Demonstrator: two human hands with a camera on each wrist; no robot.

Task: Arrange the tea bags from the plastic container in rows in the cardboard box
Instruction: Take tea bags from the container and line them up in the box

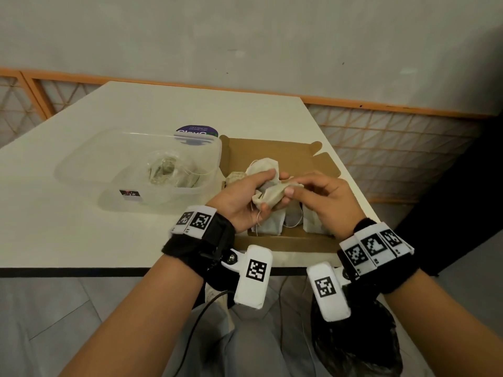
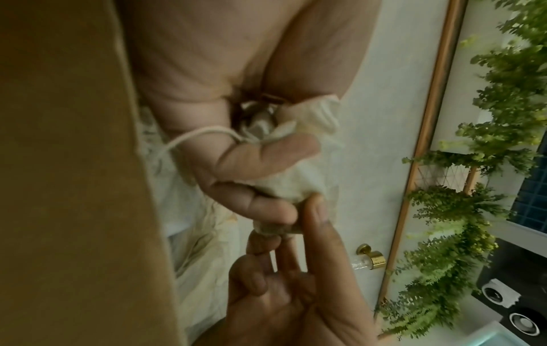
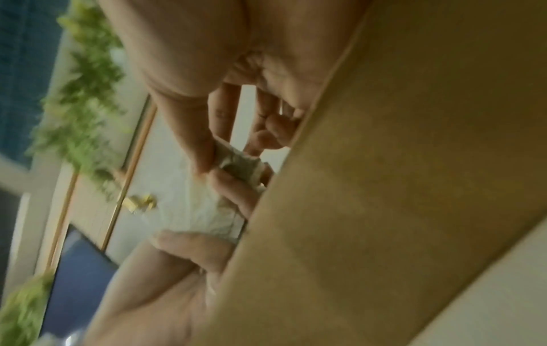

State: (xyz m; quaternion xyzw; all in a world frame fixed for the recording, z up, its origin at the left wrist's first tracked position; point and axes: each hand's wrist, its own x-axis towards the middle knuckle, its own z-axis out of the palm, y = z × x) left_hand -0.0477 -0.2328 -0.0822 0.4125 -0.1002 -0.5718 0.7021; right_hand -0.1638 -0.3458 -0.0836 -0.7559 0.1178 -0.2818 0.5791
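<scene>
- A white table stands against a plain grey wall, with an orange-framed lattice fence behind it; the wrist views catch green leafy garlands and a door with a brass handle.
- On the table, a clear plastic container sits just left of an open cardboard box, the two touching or nearly so. Some tea bags are left in the container.
- Both hands work above the box. The left hand is curled around a small bunch of tea bags, strings dangling below it. The right hand pinches one bag at the edge of that bunch between thumb and forefinger, apparently peeling it free.
- A few bags already stand along the near wall of the box, so the task looks under way, with much left.
- Risks, as I judge them: the strings seem tangled, so a sharp pull could drag a second bag out or tear the thin paper; a loosened grip could drop the bunch onto the standing bags and knock them over.
- Writing: a round purple label on the container's far rim carries white lettering, cut off and too blurred to read. A small dark sticker on its near wall is also illegible. The wrist bands carry square black-and-white markers.
</scene>
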